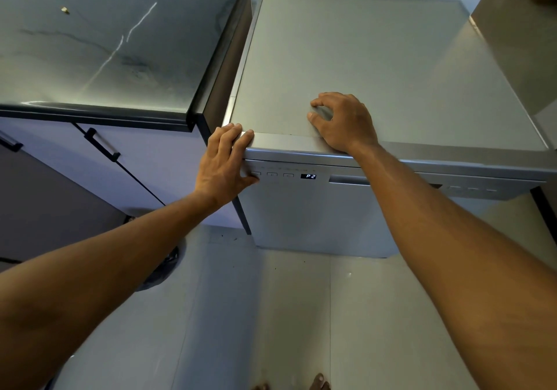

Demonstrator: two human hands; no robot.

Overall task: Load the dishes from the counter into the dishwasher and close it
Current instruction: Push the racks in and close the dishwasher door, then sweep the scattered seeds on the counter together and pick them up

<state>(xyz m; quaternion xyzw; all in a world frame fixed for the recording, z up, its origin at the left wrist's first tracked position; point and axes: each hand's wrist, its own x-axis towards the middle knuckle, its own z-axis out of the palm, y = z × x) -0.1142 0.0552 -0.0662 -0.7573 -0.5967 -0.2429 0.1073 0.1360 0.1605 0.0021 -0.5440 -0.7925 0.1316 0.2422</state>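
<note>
Surface (105, 43) stood dark beside the shut dishwasher (376, 58); left hand (224, 163) and right hand (343, 122) rested on its top, fingers (227, 139) released.

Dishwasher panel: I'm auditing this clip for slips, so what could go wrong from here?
The left hand has its thumb beside the leftmost button; a stray press might change the P2 display setting. The door looks shut, yet latching cannot be confirmed.

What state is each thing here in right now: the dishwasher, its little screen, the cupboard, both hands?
Dishwasher door: closed.
Display: lit, reads P2.
Cupboard door: looks shut.
Left hand: on the dishwasher's front corner, thumb at a button.
Right hand: resting on its top.
</note>
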